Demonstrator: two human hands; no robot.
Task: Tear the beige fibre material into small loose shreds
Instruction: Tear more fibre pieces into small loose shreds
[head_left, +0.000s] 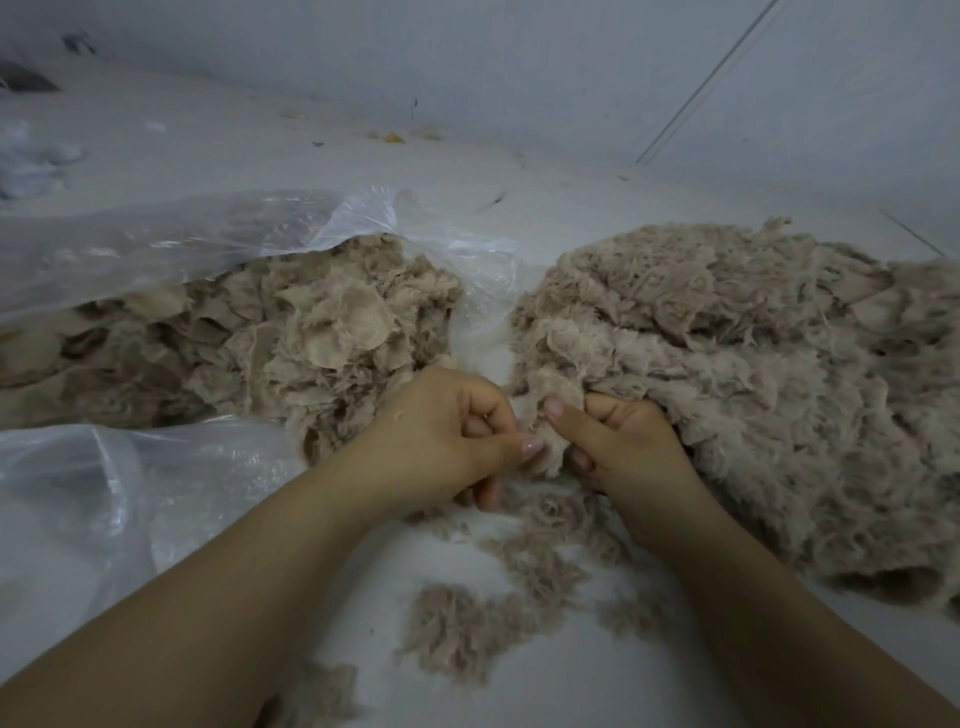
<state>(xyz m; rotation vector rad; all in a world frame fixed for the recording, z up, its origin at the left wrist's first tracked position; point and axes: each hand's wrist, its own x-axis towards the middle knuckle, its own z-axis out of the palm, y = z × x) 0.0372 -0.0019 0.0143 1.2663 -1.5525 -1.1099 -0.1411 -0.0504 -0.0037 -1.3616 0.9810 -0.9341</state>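
bag (156, 244): fibre sheets (291, 332) inside, left | left hand (447, 441): grip pinching tuft (545, 441) | right hand (623, 441): grip pinching same tuft | shreds (467, 623): on floor (571, 675), near | pile (727, 374): right

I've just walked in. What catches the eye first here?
Two big beige heaps: flat fibre pieces spilling from a clear plastic bag on the left, and a fluffy shredded pile on the right. Between them, the left hand and right hand pinch one small tuft.
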